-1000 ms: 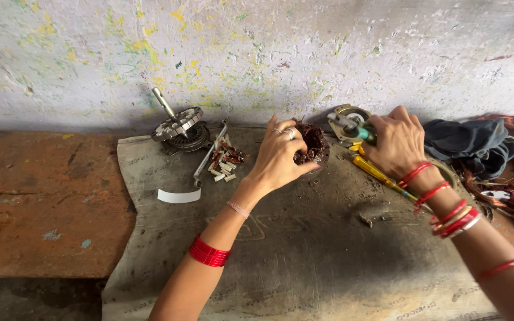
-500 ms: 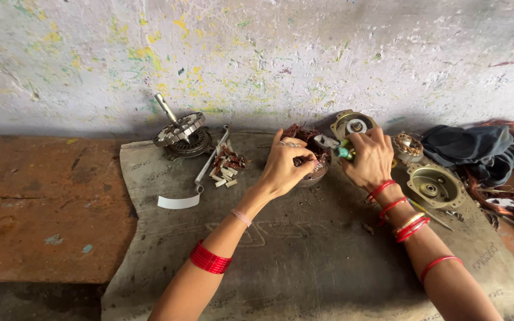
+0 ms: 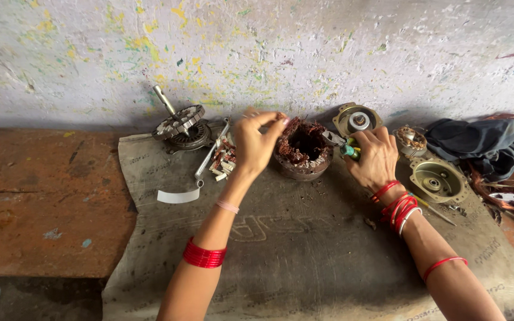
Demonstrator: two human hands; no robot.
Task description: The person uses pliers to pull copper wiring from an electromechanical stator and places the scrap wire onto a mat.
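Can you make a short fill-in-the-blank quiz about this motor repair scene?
1. The right hand holds pliers with ____ handles.
2. The left hand is raised beside the stator, whose windings are ____ wire.
3. The bangles on the left arm are ____.

Missing words: green; copper; red
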